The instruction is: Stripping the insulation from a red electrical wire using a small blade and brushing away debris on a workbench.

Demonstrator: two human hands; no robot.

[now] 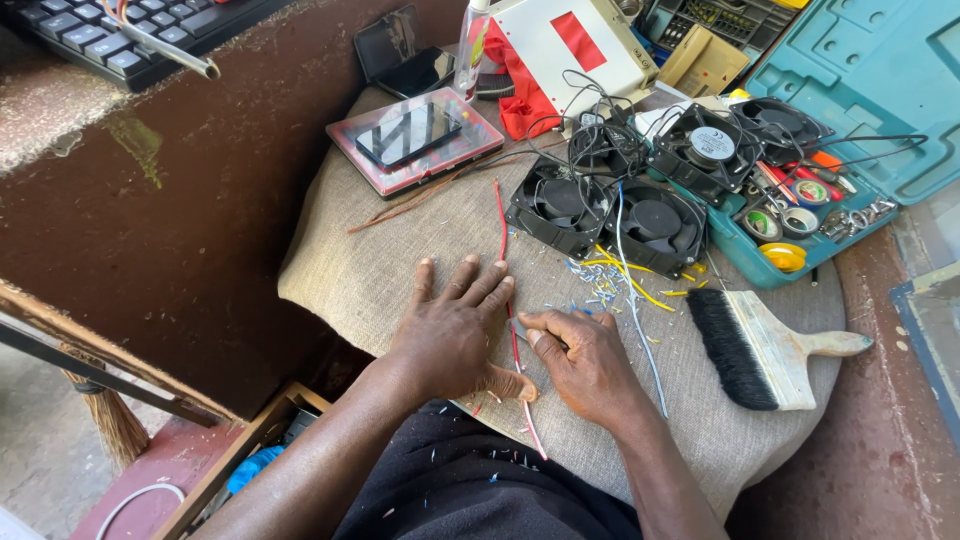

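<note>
Centrally, on a burlap-covered table (400,270): left hand (450,330) flat, fingers spread wide, palm down on the cloth, its thumb touching a red wire (505,250) that runs from near the fans down between both hands and off the near edge. Right hand (590,365) just beside it, fingers curled narrow, pinching the wire at its fingertips; whether a tool is in that hand cannot be told.

Loose items: wire clippings (600,285), blue, white and yellow, scattered just beyond the right hand; a white wire (640,330) passing the right hand's outer side; a brush (760,350) with black bristles and pale wooden handle, well right of the hands; four black fans (655,220) clustered at the far side, leads tangled.

Containers: teal case (870,90), lid open, lower tray holding one fan, tape rolls, a yellow roll and small metal parts. Red-rimmed tray (350,150), far left, holding a phone (410,133).

Far edge: white box (560,45) with red patch; keyboard (110,30) on the ledge at upper left
</note>
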